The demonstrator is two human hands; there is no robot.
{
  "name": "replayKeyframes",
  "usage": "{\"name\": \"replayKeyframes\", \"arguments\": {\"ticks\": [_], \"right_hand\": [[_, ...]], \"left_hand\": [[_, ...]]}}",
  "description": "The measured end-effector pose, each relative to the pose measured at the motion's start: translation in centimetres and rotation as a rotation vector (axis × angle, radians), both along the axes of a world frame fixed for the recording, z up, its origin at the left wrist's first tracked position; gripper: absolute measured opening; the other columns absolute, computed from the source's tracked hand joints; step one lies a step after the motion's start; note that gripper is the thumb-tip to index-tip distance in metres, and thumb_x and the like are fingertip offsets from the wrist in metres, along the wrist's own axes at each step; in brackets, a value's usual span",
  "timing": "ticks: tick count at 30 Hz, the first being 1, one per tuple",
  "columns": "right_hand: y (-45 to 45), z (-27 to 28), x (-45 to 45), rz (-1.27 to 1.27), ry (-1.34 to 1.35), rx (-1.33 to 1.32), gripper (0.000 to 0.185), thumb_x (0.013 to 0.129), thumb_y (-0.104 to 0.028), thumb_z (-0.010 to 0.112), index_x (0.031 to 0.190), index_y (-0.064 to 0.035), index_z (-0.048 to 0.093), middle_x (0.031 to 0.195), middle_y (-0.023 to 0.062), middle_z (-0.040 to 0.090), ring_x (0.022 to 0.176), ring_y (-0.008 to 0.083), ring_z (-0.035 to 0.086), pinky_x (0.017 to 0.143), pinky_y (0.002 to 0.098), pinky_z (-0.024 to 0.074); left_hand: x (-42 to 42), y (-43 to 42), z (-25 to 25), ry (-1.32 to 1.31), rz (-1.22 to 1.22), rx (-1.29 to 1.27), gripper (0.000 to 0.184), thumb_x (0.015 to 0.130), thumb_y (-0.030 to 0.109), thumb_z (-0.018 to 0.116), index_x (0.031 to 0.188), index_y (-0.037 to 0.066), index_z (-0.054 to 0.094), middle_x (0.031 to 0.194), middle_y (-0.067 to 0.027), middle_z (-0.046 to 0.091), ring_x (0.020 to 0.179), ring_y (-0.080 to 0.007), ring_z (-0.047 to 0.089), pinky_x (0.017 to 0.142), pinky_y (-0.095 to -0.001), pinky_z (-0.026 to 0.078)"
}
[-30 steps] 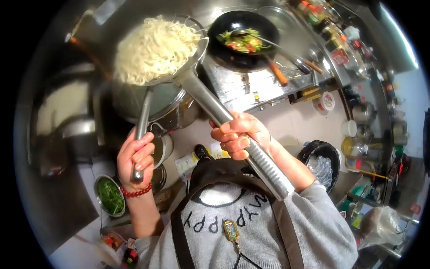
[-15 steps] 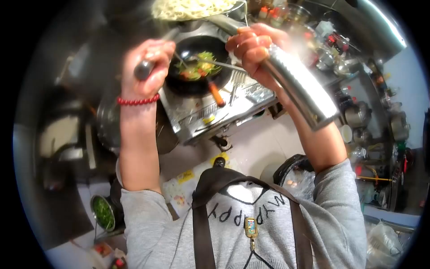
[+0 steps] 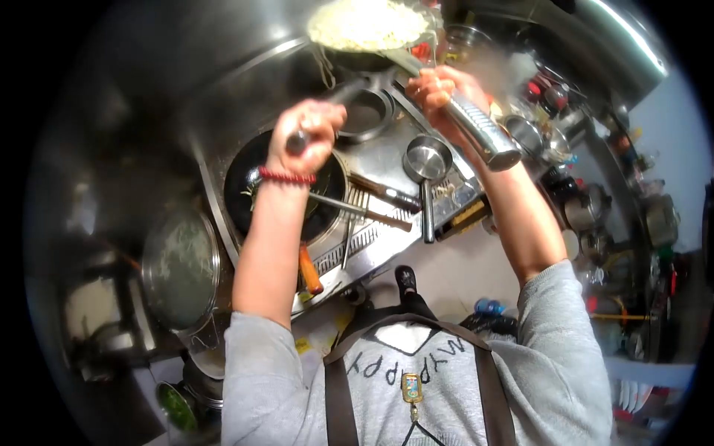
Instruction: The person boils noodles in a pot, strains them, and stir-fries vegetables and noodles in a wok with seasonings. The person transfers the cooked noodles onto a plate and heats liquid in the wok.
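Note:
My right hand [image 3: 450, 100] is closed around the broad metal handle [image 3: 480, 134] of what looks like a strainer. Pale noodles [image 3: 368, 26] are heaped at its far end, near the top of the view. To the left, my left hand [image 3: 309, 137], with a red bead bracelet above it, grips a rod-like handle with a rounded end [image 3: 297, 142]. The far end of that handle is blurred, so its tool cannot be named. Under my left forearm is a dark wok [image 3: 242, 182], partly hidden, with bits of food in it.
A small saucepan [image 3: 428, 158] sits on the metal stove top, right of several long-handled tools [image 3: 383, 192]. Behind them is a ring burner [image 3: 364, 115]. A large round glass-like lid [image 3: 178, 267] stands at left, above a bowl of greens [image 3: 176, 407]. Shelves of pots [image 3: 587, 208] line the right.
Both hands have shifted to the right in view, still gripping their handles. The noodles have moved right too. The view has turned, with the wok now further left and the saucepan visible.

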State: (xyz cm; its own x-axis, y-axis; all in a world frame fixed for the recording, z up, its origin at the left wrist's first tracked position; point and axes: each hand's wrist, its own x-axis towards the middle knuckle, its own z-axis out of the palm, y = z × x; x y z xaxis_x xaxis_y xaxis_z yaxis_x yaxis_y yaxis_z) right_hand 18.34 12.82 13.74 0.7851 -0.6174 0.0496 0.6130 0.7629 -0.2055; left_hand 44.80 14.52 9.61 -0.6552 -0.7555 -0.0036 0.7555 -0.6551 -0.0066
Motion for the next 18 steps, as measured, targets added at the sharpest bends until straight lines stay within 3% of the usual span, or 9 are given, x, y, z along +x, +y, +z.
{"name": "replayKeyframes", "arguments": {"ticks": [2,4,6,7,8,10,13,18], "right_hand": [[-2.3,-2.0,-1.5,-0.032,0.020,0.144,0.016,0.091,-0.011,0.044,0.077,-0.0038,0.043,0.065,-0.0011,0.041,0.052,0.0064,0.043,0.050,0.0209,0.0418],[-4.4,-4.8,-2.7,-0.415,0.453,-0.167,0.016,0.089,-0.008,0.047,0.088,0.0077,0.043,0.067,0.0017,0.051,0.048,0.0054,0.051,0.041,0.0157,0.0467],[-8.8,-9.7,-5.1,-0.101,0.190,0.130,0.022,0.089,-0.010,0.049,0.092,0.0107,0.045,0.067,0.0032,0.051,0.047,0.0063,0.050,0.040,0.0154,0.0449],[-9.6,-10.6,-5.5,-0.220,0.516,-0.066,0.021,0.089,-0.012,0.049,0.088,0.0085,0.044,0.064,0.0027,0.050,0.045,0.0064,0.048,0.040,0.0150,0.0437],[-11.1,-12.2,-6.0,-0.040,0.174,0.126,0.018,0.089,-0.011,0.048,0.085,0.0057,0.043,0.063,0.0018,0.049,0.044,0.0063,0.047,0.039,0.0152,0.0422],[-14.0,-15.6,-7.0,0.072,0.124,0.297,0.016,0.089,-0.011,0.047,0.080,0.0009,0.041,0.062,0.0010,0.047,0.044,0.0062,0.046,0.040,0.0168,0.0417],[-16.3,-19.9,-7.4,0.150,0.097,0.416,0.017,0.089,-0.011,0.047,0.074,-0.0050,0.039,0.059,-0.0017,0.044,0.044,0.0058,0.043,0.046,0.0186,0.0437],[-16.3,-27.4,-8.7,0.249,0.198,0.272,0.014,0.091,-0.013,0.045,0.079,-0.0065,0.044,0.059,-0.0037,0.042,0.047,0.0066,0.041,0.048,0.0210,0.0427]], "left_hand": [[-1.7,0.7,-3.4,-0.062,0.014,0.049,0.026,0.087,-0.002,0.039,0.103,-0.021,0.031,0.081,-0.0117,0.043,0.052,-0.0108,0.041,0.038,-0.0197,0.045],[-2.9,2.0,-6.5,-0.138,0.022,0.062,0.030,0.088,-0.001,0.038,0.112,-0.018,0.030,0.083,-0.0121,0.045,0.050,-0.0102,0.043,0.034,-0.0213,0.043],[-3.6,5.0,-7.2,-0.197,0.028,0.090,0.037,0.088,-0.003,0.038,0.122,-0.012,0.030,0.086,-0.0118,0.046,0.049,-0.0095,0.045,0.030,-0.0216,0.041],[-4.2,6.4,-6.6,-0.304,0.094,0.131,0.035,0.089,-0.001,0.040,0.123,-0.008,0.034,0.080,-0.0091,0.048,0.047,-0.0078,0.045,0.029,-0.0214,0.038],[-4.8,7.5,-5.8,-0.413,0.156,0.172,0.035,0.090,0.000,0.043,0.124,-0.004,0.038,0.075,-0.0065,0.050,0.046,-0.0061,0.044,0.029,-0.0212,0.035],[-5.0,9.7,-5.3,-0.353,0.167,0.243,0.051,0.087,-0.006,0.042,0.136,-0.001,0.028,0.082,-0.0087,0.049,0.046,-0.0068,0.043,0.030,-0.0205,0.036],[-5.5,13.5,-4.6,-0.329,0.311,0.376,0.063,0.083,-0.010,0.041,0.140,0.000,0.019,0.083,-0.0090,0.042,0.046,-0.0077,0.042,0.032,-0.0199,0.036],[-7.9,15.7,-2.0,-0.302,0.507,0.470,0.072,0.078,-0.013,0.039,0.143,0.001,0.010,0.086,-0.0134,0.039,0.046,-0.0093,0.042,0.032,-0.0207,0.035]]}}
